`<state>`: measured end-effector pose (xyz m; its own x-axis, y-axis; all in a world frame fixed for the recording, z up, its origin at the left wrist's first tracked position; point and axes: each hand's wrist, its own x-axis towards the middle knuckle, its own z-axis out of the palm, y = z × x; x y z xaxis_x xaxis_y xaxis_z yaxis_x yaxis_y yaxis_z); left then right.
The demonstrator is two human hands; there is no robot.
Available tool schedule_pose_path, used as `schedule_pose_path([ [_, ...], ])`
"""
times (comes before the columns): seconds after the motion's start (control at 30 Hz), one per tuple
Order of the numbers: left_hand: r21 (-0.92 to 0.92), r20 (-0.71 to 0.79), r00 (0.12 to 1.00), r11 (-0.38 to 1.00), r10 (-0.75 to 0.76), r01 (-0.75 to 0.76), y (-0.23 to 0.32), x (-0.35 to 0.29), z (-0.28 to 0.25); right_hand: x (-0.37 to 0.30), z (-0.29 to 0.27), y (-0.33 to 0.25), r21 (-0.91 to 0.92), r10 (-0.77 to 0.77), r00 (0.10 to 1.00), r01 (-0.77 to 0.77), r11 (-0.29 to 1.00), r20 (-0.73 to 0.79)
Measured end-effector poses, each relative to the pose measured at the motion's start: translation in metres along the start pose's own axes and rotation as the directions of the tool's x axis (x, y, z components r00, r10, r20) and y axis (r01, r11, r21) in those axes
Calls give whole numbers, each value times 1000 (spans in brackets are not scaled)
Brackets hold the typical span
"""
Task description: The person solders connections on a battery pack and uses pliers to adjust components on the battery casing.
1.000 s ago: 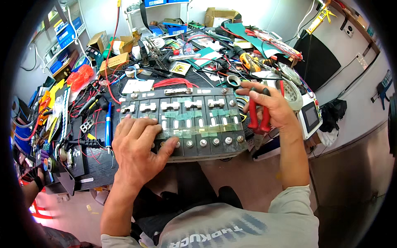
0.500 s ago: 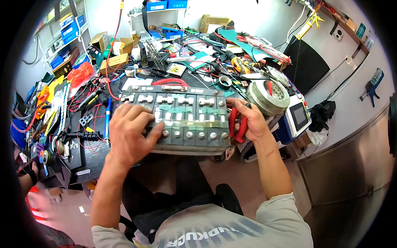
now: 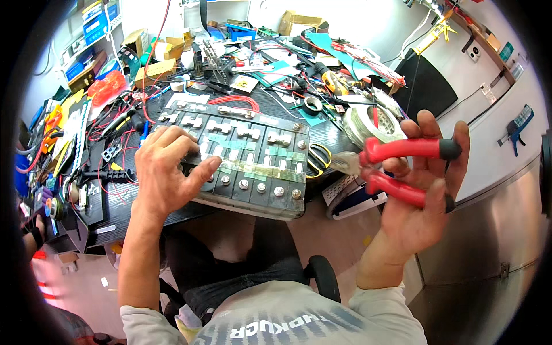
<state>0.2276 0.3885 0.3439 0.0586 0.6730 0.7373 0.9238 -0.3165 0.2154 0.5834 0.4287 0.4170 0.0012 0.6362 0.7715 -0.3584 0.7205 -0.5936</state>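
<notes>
Red-handled steel pliers [image 3: 411,150] have swung rightward, handles apart, gripped by the right hand [image 3: 418,213]; left of them, the left hand's [image 3: 168,164] spread fingers rest on the black rectangular taped block [image 3: 261,172], silver links [image 3: 248,133] fitted along its far side, nearer bolts [image 3: 261,188] unbridged.

"What kind of place is this?"
"It looks like a workshop."
"How can you tell?"
"The black table [image 3: 123,208] is packed with stuff, like red wires [image 3: 240,99] and a yellow drill [image 3: 337,86]. There are red pliers [image 3: 411,149] too."
"And the wall [image 3: 497,167]?"
"A blue clamp [image 3: 520,124] hangs there, and blue boxes [image 3: 98,29] are piled up on the left."
</notes>
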Motion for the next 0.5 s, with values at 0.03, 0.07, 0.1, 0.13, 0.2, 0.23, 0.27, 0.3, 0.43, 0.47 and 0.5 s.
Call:
schedule_pose_path([
  [0.03, -13, -7, 1000, 1000, -7, 7, 0, 1, 1, -3, 5, 6, 40, -22, 999, 21, 999, 25],
  [0.07, -19, -13, 1000, 1000, -19, 19, -1, -1, 1, -5, 9, 16, 44, -24, 997, 21, 999, 69],
  [0.1, -15, -22, 1000, 1000, -9, 9, -2, -2, 2, -4, 13, 25, 48, -26, 993, 21, 999, 111],
  [0.13, -21, -25, 1000, 1000, -13, 12, -3, -2, 2, -3, 18, 33, 74, -15, 993, 7, 997, 114],
  [0.2, -35, -31, 999, 999, -18, 17, -4, -1, 3, 0, 26, 44, 97, -14, 992, 2, 995, 123],
  [0.23, -41, -21, 999, 998, -38, 37, -3, -1, 2, 2, 29, 48, 94, -22, 991, 10, 996, 130],
  [0.27, -40, -19, 999, 998, -42, 41, -2, -1, 2, 4, 31, 51, 92, -31, 990, 18, 996, 137],
  [0.3, -40, -16, 999, 998, -46, 46, -2, -1, 2, 6, 33, 53, 93, -45, 988, 32, 995, 145],
  [0.43, -38, -27, 999, 998, -46, 45, -4, -3, 2, 9, 42, 57, 89, -50, 986, 37, 995, 157],
  [0.47, -39, -35, 999, 998, -41, 40, -4, -3, 3, 9, 43, 58, 81, -54, 985, 41, 996, 164],
  [0.5, -40, -44, 998, 999, -36, 35, -4, -3, 4, 9, 44, 60, 73, -57, 984, 45, 996, 171],
])
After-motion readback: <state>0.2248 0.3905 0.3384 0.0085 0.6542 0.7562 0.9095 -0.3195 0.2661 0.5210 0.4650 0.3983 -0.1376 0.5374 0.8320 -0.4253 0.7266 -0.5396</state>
